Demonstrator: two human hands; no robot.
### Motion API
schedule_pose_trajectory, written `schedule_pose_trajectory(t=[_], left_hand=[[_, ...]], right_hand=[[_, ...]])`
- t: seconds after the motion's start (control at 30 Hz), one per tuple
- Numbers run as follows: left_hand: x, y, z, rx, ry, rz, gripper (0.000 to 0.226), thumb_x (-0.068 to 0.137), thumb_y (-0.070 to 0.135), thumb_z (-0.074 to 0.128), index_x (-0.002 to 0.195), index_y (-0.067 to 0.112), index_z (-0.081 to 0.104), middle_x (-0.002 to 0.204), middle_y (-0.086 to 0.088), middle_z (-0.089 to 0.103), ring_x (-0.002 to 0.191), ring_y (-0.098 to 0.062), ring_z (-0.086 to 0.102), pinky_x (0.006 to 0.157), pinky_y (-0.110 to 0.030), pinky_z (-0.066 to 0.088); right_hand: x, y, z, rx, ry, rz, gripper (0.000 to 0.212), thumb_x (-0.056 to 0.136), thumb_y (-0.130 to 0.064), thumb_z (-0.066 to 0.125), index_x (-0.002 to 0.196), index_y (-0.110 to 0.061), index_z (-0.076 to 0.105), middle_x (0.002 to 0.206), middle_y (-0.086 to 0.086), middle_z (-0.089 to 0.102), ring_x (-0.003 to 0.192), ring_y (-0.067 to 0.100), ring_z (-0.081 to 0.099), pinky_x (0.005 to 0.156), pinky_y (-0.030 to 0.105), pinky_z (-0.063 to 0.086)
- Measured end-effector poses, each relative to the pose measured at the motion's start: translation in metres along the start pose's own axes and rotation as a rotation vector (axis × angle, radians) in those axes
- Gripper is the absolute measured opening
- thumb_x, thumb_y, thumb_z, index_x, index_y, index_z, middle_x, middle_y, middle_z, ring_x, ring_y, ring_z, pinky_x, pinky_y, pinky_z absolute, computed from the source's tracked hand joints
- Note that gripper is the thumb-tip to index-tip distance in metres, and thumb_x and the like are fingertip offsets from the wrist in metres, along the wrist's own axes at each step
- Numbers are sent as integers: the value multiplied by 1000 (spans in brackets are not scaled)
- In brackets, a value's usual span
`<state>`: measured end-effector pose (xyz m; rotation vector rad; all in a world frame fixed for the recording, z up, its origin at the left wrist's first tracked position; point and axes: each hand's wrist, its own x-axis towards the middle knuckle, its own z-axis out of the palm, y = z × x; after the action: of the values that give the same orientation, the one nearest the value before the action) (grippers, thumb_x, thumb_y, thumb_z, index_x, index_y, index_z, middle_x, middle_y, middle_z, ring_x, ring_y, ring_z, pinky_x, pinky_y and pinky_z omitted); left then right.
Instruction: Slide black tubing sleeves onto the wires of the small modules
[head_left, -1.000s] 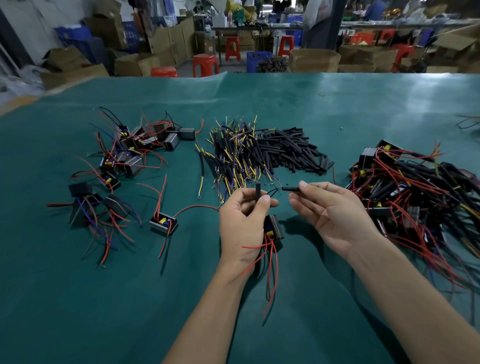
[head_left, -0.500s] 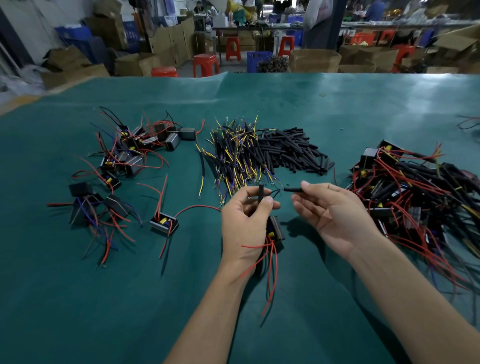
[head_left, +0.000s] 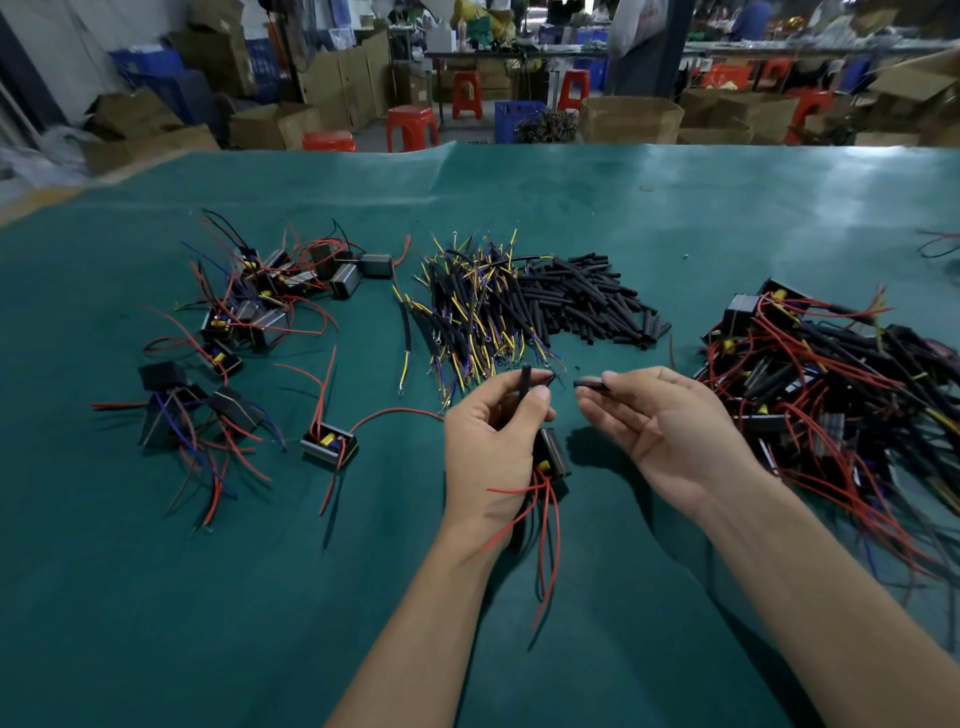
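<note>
Black sleeves pinched — upright sleeve (head_left: 524, 382) in left hand (head_left: 491, 441), another sleeve (head_left: 591, 384) in right hand (head_left: 670, 431).

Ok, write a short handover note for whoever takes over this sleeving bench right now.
Left hand holds a small module with red wires hanging down, and pinches an upright black sleeve.
Right hand pinches a second sleeve, pointed at the left hand, not touching.
Loose sleeves pile lies mid-table; bare modules left; tangled pile of modules with black tubing right.
Left: thread the held sleeves, then work through the left group.
</note>
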<state>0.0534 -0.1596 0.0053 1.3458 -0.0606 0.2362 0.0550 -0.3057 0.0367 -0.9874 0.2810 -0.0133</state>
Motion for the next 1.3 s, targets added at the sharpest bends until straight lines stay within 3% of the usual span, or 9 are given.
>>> schedule_pose_trajectory(t=[0.2, 0.37, 0.57, 0.67, 0.83, 1.07, 1.13, 1.23, 1.3], left_hand=[[1, -1, 0, 4, -7, 16, 16, 94, -1, 64, 97, 10, 75, 69, 6, 68, 65, -2, 61, 65, -13, 48], [1, -1, 1, 14, -18, 25, 15, 93, -3, 64, 98, 7, 75, 72, 4, 69, 65, -2, 62, 66, -13, 48], [1, -1, 1, 30, -30, 30, 16, 93, -5, 64, 97, 6, 75, 73, 5, 69, 65, -3, 62, 66, -14, 49], [1, -3, 0, 39, -48, 26, 18, 92, -4, 65, 95, 10, 75, 73, 6, 69, 67, -6, 62, 68, -24, 53], [1, -4, 0, 65, -78, 14, 23, 91, -1, 68, 95, 19, 78, 76, 8, 74, 73, -6, 64, 73, -18, 50], [-1, -6, 1, 126, -163, -7, 22, 85, 16, 67, 97, 27, 81, 86, 8, 79, 78, -1, 67, 75, -21, 52], [-1, -5, 1, 135, -195, 5, 27, 85, 18, 63, 103, 29, 80, 94, 10, 79, 89, -3, 68, 85, -27, 52], [-2, 0, 0, 154, -260, 34, 40, 90, 12, 57, 105, 43, 77, 101, 15, 77, 92, 3, 65, 84, -20, 49], [-2, 1, 1, 168, -257, 32, 43, 90, 11, 53, 102, 45, 76, 105, 15, 77, 103, -1, 68, 92, -22, 50]], right_hand=[[-2, 2, 0, -22, -57, 21, 22, 75, 10, 68, 74, -4, 52, 81, 22, 74, 72, 29, 76, 66, 30, 62], [-1, 3, 0, -10, -47, 13, 19, 85, 13, 63, 79, -3, 56, 83, 20, 74, 75, 28, 76, 68, 29, 62], [-2, 3, -1, -58, -73, -31, 17, 84, 13, 64, 82, -3, 58, 84, 18, 74, 76, 28, 76, 69, 29, 62], [-4, 3, -1, -184, -102, -137, 17, 85, 13, 66, 86, -2, 59, 85, 18, 74, 75, 27, 75, 68, 27, 61], [-6, 4, 0, -553, -92, -438, 22, 84, 11, 72, 85, -8, 63, 83, 13, 76, 73, 22, 75, 63, 24, 56], [-6, 9, 1, -615, -126, -607, 28, 79, 11, 78, 89, -11, 65, 79, 6, 74, 71, 14, 69, 66, 21, 55], [-6, 11, 2, -567, -142, -580, 30, 80, 12, 77, 93, -12, 64, 80, 5, 75, 73, 13, 70, 68, 19, 55], [-5, 9, 0, -433, -150, -429, 28, 82, 8, 76, 99, -11, 63, 83, 7, 78, 70, 12, 70, 67, 21, 54], [-4, 9, -2, -387, -149, -353, 25, 83, 4, 75, 101, -10, 63, 85, 9, 79, 69, 12, 69, 64, 20, 54]])
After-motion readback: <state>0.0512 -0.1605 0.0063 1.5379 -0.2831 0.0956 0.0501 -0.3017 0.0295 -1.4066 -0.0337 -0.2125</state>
